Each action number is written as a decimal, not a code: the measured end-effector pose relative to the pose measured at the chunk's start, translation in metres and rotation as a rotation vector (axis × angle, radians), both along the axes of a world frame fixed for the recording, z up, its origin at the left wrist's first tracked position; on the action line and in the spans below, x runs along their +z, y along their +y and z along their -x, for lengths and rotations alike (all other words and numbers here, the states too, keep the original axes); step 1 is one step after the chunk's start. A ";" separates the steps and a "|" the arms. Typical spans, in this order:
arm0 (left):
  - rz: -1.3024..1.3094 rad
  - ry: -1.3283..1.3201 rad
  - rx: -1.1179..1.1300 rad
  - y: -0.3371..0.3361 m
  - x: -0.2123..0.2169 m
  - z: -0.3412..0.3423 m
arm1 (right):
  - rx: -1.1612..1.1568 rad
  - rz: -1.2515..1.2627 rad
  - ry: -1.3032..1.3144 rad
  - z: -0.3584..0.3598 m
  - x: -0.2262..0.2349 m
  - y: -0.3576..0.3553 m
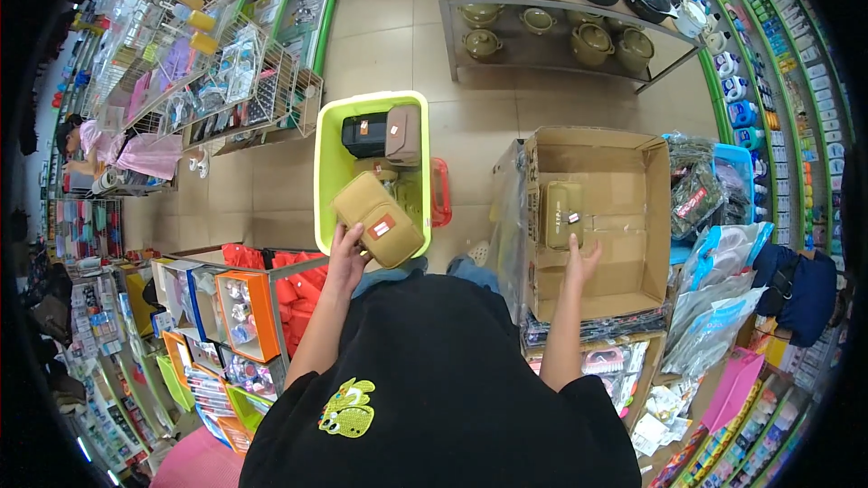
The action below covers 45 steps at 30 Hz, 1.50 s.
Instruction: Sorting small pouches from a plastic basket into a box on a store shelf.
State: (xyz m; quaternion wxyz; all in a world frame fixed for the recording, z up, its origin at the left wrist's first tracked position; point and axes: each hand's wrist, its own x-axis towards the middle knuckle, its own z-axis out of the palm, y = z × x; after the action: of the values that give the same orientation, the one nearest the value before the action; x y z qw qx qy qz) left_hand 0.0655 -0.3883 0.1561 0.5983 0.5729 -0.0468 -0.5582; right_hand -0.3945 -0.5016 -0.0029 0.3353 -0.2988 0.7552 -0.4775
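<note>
My left hand point(348, 256) is closed on the near left corner of a tan zip pouch point(378, 217) with a brown patch and a white label. I hold this pouch tilted over the near end of a lime-green plastic bin point(323, 176). Inside the bin lie a black pouch point(362, 137), a mauve-brown pouch point(403, 134) and another tan item, partly hidden. My right hand point(580, 264), fingers apart, reaches into an open cardboard box point(628, 285). Its fingertips are at the near edge of an olive-tan pouch point(562, 214) lying there; whether they touch it I cannot tell.
A red plastic piece point(440, 192) stands on the floor against the bin. Ahead, a metal rack point(542, 4) carries dark lidded pots and green ones below. Shelves of bottles point(743, 114) line the right. Wire baskets point(271, 81) and an orange display box point(246, 316) stand left.
</note>
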 end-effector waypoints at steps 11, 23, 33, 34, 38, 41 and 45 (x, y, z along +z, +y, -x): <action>0.135 0.138 -0.329 -0.066 0.048 0.101 | 0.794 -0.110 -0.963 -0.125 0.161 0.028; -0.156 -0.043 -0.651 -0.062 0.026 0.107 | 0.070 0.216 -0.492 0.013 0.148 -0.002; -0.222 -0.137 -0.544 -0.059 -0.011 0.069 | 0.023 -0.052 0.448 0.232 0.067 -0.081; -0.224 -0.137 -0.536 -0.058 -0.011 0.068 | 0.031 -0.051 0.447 0.232 0.068 -0.088; -0.242 -0.133 -0.469 -0.055 -0.014 0.067 | 0.089 -0.170 0.708 0.244 0.060 -0.108; -0.252 -0.130 -0.454 -0.052 -0.017 0.068 | 0.106 -0.176 0.756 0.249 0.051 -0.116; -0.278 -0.123 -0.443 -0.044 -0.027 0.062 | 0.096 -0.111 0.706 0.266 0.030 -0.118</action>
State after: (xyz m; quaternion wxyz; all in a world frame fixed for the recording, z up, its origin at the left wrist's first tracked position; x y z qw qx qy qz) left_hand 0.0033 -0.4319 0.1288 0.3732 0.6582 -0.1305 -0.6406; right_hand -0.6601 -0.6197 0.0274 0.0917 -0.4618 0.8343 -0.2869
